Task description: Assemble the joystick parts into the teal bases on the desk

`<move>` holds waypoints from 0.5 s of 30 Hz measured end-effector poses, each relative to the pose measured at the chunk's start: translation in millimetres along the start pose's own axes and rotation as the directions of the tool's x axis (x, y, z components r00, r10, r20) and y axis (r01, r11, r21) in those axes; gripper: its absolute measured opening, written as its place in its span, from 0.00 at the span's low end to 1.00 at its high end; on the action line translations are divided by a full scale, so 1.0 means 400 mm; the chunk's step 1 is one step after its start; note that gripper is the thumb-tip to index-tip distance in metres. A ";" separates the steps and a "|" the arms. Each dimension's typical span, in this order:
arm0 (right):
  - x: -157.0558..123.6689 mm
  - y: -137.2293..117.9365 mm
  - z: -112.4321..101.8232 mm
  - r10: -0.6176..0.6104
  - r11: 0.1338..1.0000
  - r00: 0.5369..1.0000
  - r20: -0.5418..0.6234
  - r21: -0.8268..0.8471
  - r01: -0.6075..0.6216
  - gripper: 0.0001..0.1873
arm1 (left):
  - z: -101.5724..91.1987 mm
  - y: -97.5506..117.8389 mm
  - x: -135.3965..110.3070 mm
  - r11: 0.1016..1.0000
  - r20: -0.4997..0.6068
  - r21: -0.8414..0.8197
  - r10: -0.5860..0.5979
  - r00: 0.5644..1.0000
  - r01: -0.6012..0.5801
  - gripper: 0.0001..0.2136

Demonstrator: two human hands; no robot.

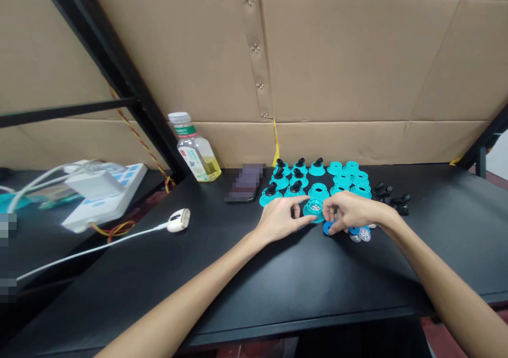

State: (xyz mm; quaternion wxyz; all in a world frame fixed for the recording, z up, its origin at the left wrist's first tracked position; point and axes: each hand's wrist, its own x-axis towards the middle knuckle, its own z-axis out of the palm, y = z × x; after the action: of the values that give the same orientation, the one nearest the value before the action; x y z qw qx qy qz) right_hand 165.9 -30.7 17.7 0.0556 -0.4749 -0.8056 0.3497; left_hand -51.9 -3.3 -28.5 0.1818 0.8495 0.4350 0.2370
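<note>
My left hand (280, 217) has its thumb and index finger curved around a teal flanged plastic ring (308, 213) standing on the black table. A clear patterned disc (316, 207) sits inside that ring. Just to the right, my right hand (347, 209) is closed, its fingertips pinching a small blue disc (327, 228) close to the tabletop. Beneath and beside that hand lie another blue disc (354, 231) and several clear discs (364, 234), partly hidden by it. Behind my hands stand teal rings (318, 191) without black tops and teal rings with black elbow fittings (296, 188).
Loose black fittings (391, 196) lie right of the rings. A smartphone (245, 183) and a drink bottle (194, 146) stand towards the back, by the cardboard wall (357, 56). Further left are a cream plug-like device (178, 220) on a white cable and a power strip (105, 199).
</note>
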 end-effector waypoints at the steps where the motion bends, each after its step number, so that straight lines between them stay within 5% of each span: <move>1: 0.000 0.001 0.000 -0.002 0.999 1.000 0.008 0.053 0.002 0.10 | 0.001 -0.002 0.000 1.000 -0.004 -0.002 0.004 1.000 -0.004 0.25; 4: 0.001 0.005 0.001 -0.018 0.988 1.000 0.003 0.153 0.017 0.09 | 0.006 -0.003 0.000 0.999 -0.038 -0.035 0.023 0.999 -0.024 0.24; 10: -0.001 -0.012 -0.009 0.019 0.956 0.989 -0.150 0.292 0.026 0.07 | -0.003 0.025 -0.008 0.976 -0.376 -0.198 0.005 0.926 -0.086 0.13; 15: 0.001 -0.021 -0.011 -0.009 0.925 0.963 -0.269 0.363 0.110 0.09 | -0.010 0.047 -0.018 0.932 -0.271 -0.305 0.111 0.956 -0.195 0.10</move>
State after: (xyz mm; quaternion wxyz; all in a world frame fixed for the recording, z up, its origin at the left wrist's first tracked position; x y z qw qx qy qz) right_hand 161.4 -30.7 26.0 0.2621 -0.4728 -0.7235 0.4293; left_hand -45.6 -19.3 -17.3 0.2453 0.8022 0.3410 0.4243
